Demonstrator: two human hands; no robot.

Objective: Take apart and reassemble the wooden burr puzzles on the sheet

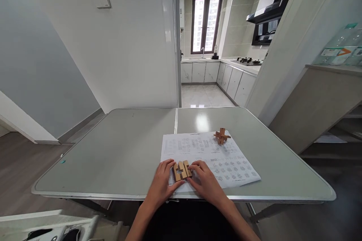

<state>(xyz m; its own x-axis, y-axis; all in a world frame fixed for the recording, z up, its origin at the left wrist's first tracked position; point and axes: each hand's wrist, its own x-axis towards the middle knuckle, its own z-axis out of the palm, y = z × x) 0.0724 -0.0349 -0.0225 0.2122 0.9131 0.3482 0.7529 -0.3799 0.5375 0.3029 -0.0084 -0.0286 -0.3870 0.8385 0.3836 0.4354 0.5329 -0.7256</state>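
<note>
A few light wooden puzzle blocks [181, 170] lie side by side on a printed instruction sheet [209, 156] near the table's front edge. My left hand [162, 181] presses its curled fingers against the left side of the blocks. My right hand [206, 181] holds them from the right, fingers bent round their edge. An assembled wooden cross-shaped puzzle [222, 136] stands apart at the sheet's far right corner.
The grey folding table [118, 150] has a seam down its middle and a metal rim. Beyond it a doorway opens to a kitchen with a counter [223, 68]. A shelf unit [325, 98] stands to the right, and a white wall [113, 52] rises behind the table.
</note>
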